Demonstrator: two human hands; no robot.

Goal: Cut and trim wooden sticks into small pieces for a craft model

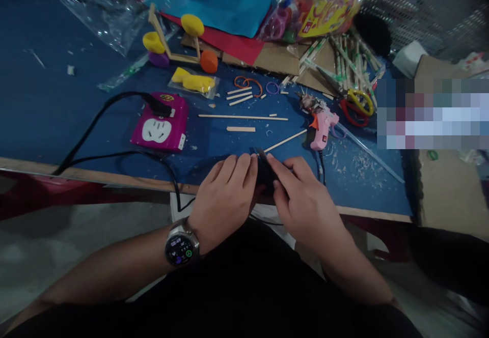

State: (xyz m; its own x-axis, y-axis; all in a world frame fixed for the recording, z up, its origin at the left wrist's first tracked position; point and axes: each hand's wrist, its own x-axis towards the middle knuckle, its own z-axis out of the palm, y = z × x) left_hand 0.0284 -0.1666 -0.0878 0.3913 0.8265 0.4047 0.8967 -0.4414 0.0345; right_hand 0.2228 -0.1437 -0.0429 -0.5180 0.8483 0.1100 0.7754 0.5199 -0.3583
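At the table's front edge, my left hand (231,188) curls with its fingers pressed together; what lies under them is hidden. Close beside it, my right hand (301,188) is closed around a dark, narrow tool (262,152) that looks like a knife, its forefinger along the top. Most of that tool is covered by my fingers or lost in shadow. Just beyond the fingertips, a thin wooden stick (286,140) slants toward a pink glue gun (323,130). Farther out lie a flat wooden stick (240,129), a long thin stick (242,117) and short cut sticks (240,96).
A magenta power socket (162,124) with a black cable stands left. Behind are a stick frame with clay pieces (183,58), a yellow clay packet (194,81) and bundled sticks (353,58). Scissors (357,106), a clear glue stick (376,155) and cardboard (446,190) are right.
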